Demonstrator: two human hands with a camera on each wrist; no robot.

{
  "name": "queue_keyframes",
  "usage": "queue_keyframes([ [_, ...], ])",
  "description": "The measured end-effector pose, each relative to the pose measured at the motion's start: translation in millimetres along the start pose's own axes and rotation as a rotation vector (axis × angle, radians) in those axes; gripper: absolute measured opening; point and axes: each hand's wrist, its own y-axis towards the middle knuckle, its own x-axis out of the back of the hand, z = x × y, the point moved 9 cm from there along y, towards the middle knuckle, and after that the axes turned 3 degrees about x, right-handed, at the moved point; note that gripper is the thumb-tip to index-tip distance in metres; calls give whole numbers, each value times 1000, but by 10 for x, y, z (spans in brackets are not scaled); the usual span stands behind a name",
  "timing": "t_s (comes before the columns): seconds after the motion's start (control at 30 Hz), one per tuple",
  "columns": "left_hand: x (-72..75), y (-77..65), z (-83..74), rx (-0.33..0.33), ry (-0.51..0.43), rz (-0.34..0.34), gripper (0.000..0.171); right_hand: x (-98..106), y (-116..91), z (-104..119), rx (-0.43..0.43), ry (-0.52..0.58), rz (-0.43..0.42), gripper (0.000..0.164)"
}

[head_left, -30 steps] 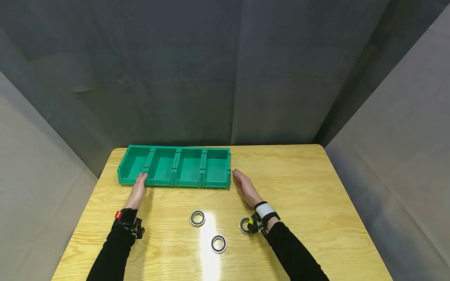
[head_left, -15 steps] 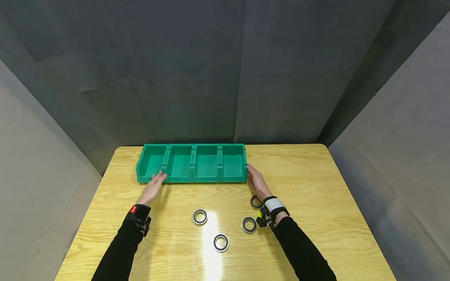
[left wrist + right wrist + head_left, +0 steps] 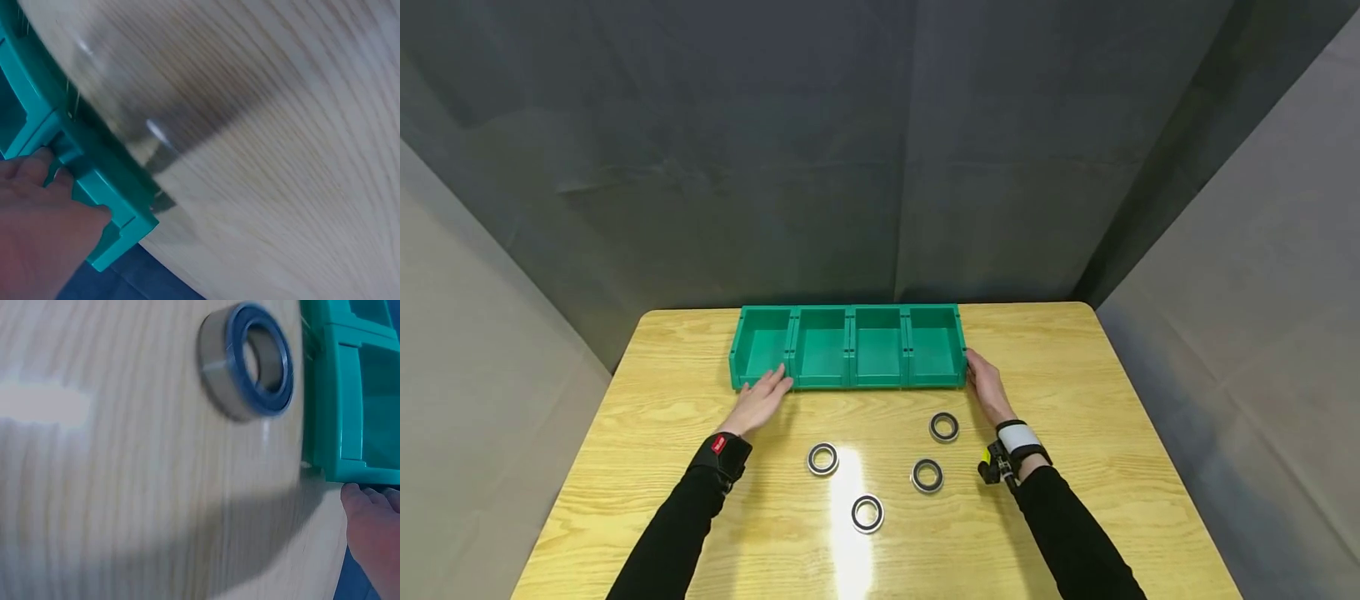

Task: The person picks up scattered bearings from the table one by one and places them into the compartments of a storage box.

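Green bins (image 3: 850,346) stand on the tabletop (image 3: 1037,367), touching your left fingers (image 3: 771,386), loosely spread at the front, and your right fingers (image 3: 977,365), almost straight against one end; four rings (image 3: 867,528) lie nearer you.

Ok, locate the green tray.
In the head view, the green tray lies near the far edge of the table, left hand at its front left, right hand at its right end.

Four black and silver rings (image 3: 857,514) lie flat and apart on the yellow wooden table (image 3: 1097,433). A dark gray cloth (image 3: 760,167) hangs on the far side, with light gray cloths (image 3: 1262,333) on the left and right.
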Motion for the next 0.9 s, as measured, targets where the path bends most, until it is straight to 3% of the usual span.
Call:
queue_keyframes([
  [0.27,-49,-80,-165,-67,44,-34,59,202,-132,-22,1,-15,-53,59],
  [0.5,-74,-163,-155,-78,74,-66,57,209,-216,-54,8,-35,-48,59],
  [0.67,-98,-249,-138,-97,90,-67,59,216,-236,-66,-19,-49,3,61],
  [0.77,-108,-297,-147,-113,93,-85,63,250,-288,-64,3,-177,3,63],
  [0.9,-76,-322,-220,-164,55,-189,63,350,-424,-2,136,-487,-177,59],
])
